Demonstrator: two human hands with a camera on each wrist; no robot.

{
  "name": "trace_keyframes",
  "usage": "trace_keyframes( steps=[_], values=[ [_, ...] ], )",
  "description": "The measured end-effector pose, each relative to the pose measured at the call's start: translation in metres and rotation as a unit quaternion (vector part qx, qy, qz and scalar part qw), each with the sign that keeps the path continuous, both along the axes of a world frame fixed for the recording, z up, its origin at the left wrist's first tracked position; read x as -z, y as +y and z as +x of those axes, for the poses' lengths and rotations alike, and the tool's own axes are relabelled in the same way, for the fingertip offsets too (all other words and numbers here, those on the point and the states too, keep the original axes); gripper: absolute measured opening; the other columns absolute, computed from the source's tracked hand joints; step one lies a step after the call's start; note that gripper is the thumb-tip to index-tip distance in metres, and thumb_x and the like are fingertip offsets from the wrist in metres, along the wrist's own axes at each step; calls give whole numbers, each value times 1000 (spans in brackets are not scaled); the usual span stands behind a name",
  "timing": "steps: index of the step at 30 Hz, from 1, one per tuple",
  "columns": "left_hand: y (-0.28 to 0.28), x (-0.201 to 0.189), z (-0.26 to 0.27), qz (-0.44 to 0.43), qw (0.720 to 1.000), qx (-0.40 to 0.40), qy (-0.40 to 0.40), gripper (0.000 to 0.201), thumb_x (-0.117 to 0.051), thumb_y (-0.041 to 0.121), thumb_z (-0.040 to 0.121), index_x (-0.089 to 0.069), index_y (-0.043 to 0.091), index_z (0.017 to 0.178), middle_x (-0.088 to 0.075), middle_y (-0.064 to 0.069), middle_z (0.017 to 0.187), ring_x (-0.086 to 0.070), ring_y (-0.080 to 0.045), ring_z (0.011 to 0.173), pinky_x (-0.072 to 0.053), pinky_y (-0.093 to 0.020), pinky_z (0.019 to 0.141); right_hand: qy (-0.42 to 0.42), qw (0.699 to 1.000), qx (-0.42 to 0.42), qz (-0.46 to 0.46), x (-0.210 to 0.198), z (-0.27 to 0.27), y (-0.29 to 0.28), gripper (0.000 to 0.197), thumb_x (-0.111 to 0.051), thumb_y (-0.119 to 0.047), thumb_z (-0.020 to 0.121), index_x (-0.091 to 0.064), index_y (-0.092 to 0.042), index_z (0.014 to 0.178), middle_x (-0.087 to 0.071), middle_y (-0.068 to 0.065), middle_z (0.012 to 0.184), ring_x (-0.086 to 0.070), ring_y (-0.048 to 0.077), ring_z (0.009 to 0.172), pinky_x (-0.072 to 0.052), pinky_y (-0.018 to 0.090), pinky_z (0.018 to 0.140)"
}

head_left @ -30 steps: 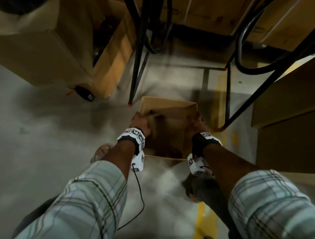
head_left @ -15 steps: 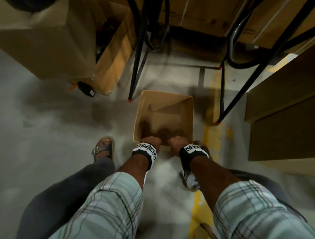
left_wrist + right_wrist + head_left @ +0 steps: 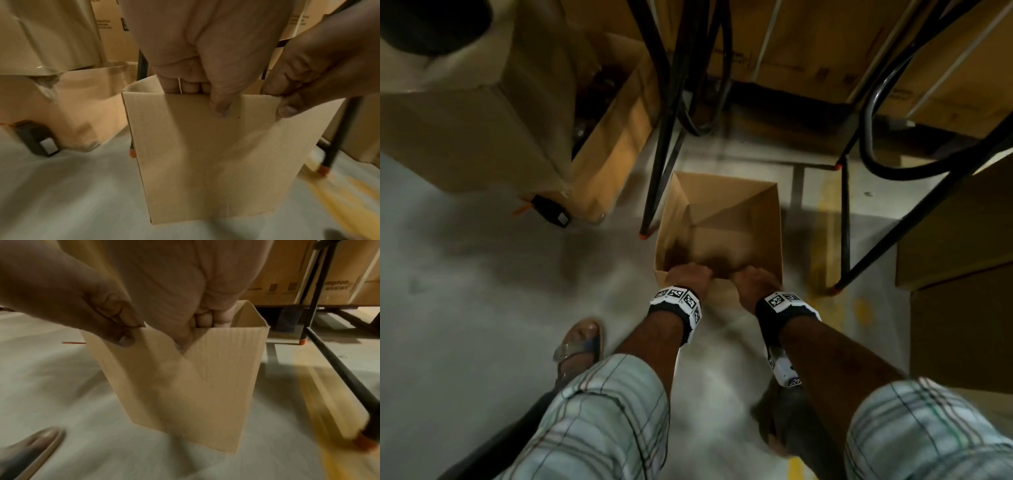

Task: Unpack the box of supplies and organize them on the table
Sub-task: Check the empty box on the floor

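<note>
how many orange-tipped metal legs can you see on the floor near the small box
3 in the head view: one just left of the small open box, one beyond its right far corner, one to its right, nearer the person. Others may be hidden by boxes or lie out of frame.

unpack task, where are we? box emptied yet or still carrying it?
Done: the small cardboard box is open at the top and nothing shows inside it. In hand: the left hand and the right hand both grip its near wall, fingers inside, thumbs outside. It sits low by the floor; lifted or resting, I cannot tell. Left: no supplies or tabletop are in view, so organizing cannot be confirmed.
</note>
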State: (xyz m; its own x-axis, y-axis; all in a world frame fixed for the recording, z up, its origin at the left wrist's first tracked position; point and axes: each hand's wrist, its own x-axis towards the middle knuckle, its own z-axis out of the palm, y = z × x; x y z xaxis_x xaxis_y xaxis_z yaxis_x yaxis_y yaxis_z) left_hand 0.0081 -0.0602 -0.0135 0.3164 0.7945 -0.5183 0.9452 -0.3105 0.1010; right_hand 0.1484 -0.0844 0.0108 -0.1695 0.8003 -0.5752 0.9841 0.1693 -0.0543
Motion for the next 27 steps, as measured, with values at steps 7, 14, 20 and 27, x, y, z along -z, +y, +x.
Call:
trace_keyframes(
  steps=[7,14,20,27],
  values=[
    [76,12,5,126,991,-48,-7,29,-43,23,96,-66,18,113,-57,-9,125,-42,-32,124,-33,-42,105,-10,998,12,61,5,7,69,39,-33,-14,99,-43,-13,136,-47,17,136,-47,36,123,-41,40,99],
    [119,7,8,91,994,-43,-35,34,-43,8,96,-54,11,128,-49,-12,135,-45,-32,127,-40,-43,101,-13,997,39,58,18,10,119,42,-31,-16,99,-42,-19,140,-44,16,140,-46,36,126,-41,45,101],
    [120,7,6,50,996,-27,-70,47,-42,7,94,-37,7,141,-37,-13,148,-30,-31,138,-28,-41,115,17,995,66,66,10,12,117,40,-36,-18,100,-41,-17,139,-46,15,139,-47,34,126,-43,44,101],
    [70,-89,7,141,984,-44,-104,49,-48,5,87,-43,11,135,-46,-8,141,-38,-28,133,-35,-39,110,37,984,53,166,-89,15,66,36,-39,-17,95,-47,-16,129,-54,12,128,-53,33,115,-45,41,93]
  ],
)
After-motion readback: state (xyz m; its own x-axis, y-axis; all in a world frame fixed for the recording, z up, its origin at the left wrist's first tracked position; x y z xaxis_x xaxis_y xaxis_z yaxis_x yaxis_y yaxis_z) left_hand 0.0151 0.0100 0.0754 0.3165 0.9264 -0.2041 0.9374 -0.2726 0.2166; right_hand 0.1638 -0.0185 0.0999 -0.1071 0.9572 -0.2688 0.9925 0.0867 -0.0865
